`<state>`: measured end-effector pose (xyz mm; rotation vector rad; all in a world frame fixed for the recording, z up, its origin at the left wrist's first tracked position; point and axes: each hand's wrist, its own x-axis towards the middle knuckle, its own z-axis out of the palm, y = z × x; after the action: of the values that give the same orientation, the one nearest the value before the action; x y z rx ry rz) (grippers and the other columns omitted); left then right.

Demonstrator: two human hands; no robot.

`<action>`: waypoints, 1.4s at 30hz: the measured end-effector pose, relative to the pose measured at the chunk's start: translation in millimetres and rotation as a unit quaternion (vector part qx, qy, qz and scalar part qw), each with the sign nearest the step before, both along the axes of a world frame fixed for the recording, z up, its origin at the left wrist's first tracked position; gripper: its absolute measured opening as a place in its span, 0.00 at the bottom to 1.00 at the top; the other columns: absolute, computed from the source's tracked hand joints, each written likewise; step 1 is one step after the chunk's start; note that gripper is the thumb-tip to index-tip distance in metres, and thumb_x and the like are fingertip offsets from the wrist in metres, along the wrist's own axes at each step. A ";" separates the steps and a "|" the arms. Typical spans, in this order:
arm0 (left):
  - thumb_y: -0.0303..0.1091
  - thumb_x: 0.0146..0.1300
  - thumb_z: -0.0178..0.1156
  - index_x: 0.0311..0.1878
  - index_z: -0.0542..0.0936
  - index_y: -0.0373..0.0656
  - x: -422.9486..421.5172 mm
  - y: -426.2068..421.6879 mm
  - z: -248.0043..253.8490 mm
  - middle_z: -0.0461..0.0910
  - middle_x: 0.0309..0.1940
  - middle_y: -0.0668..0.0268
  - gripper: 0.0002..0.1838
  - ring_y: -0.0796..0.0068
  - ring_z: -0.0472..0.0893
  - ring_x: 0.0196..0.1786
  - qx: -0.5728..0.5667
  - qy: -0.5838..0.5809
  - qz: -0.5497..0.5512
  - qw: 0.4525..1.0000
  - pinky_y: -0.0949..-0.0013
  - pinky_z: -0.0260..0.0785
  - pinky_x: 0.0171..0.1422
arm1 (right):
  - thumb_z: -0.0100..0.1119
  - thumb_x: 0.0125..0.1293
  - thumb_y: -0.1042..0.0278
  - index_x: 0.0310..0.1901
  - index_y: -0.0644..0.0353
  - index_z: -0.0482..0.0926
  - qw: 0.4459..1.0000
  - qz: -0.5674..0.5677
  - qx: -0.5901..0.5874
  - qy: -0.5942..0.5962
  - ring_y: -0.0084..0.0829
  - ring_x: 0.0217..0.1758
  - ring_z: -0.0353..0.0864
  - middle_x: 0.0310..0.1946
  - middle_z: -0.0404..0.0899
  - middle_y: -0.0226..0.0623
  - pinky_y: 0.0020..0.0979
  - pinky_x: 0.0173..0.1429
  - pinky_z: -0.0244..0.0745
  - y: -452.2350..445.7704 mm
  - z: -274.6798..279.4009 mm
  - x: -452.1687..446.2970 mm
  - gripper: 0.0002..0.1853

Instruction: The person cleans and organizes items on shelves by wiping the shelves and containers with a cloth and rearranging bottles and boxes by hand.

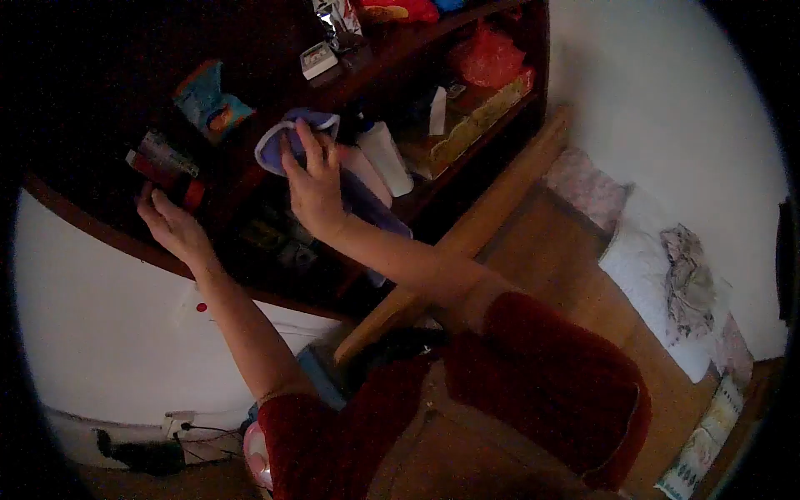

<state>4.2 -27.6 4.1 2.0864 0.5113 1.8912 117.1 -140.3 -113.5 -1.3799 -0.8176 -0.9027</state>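
Note:
My right hand (317, 185) is closed on a purple cloth with a pale edge (273, 147). Part of the cloth hangs down below the wrist, over the front of the dark wooden shelf. My left hand (177, 232) has its fingers stretched out at the left of the shelf and holds nothing I can see. Just beyond its fingertips are a small red item (194, 194) and a clear-and-red pack (164, 156). A teal snack bag (210, 102) stands farther back, between the two hands.
A white bottle (387, 160) and a yellow box (483, 125) sit on the lower shelf, with a red plastic bag (490, 57) above the box. A small white box (318, 61) lies on the upper shelf. Crumpled cloth (688, 279) lies on the right.

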 end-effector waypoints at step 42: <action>0.30 0.54 0.62 0.70 0.52 0.41 143.1 -76.3 13.1 0.48 0.72 0.59 0.42 0.61 0.48 0.74 0.359 0.568 -0.064 0.738 0.51 0.38 0.75 | 0.47 0.56 0.83 0.57 0.74 0.65 0.975 -0.218 0.013 -0.044 0.49 0.65 0.60 0.66 0.57 0.47 0.40 0.69 0.56 -152.3 -12.3 375.9 0.24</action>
<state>147.3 -104.0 17.3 3.5353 -0.2621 0.4674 493.0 -292.7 -125.8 -1.5344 -0.5718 -1.3165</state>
